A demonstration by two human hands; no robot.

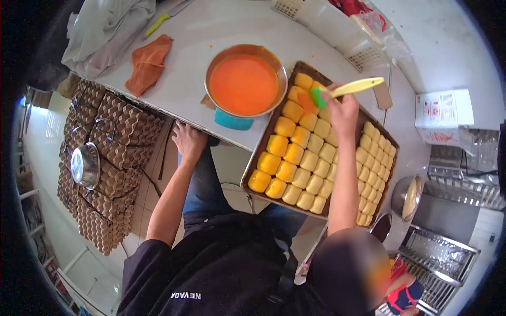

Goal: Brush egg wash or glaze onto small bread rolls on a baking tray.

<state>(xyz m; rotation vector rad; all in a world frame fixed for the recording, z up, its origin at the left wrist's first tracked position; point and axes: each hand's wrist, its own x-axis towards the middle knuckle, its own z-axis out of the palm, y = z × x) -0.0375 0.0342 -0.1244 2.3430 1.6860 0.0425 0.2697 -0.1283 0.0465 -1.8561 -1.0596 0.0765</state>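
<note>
My right hand (343,109) is closed round a pastry brush (358,86) with a yellow handle and green bristles. The bristles touch the dough buns at the far end of a dark baking tray (319,215). Buns (268,163) along the tray's left side are glossy orange-yellow; those (315,144) farther right are pale and look uncoated. Left of the tray stands a metal pan (283,95) of orange liquid (243,85), with a teal part at its near side. My left hand (188,139) rests on my knee beside the table edge, fingers spread and holding nothing.
An orange cloth (149,64), a yellow-handled knife (158,25) and whitish fabric (103,37) lie at the table's far left. Stacked egg trays (113,179) bear a metal bowl (86,166). More buns (375,167) sit right of my arm. Another person (403,289) is at the lower right.
</note>
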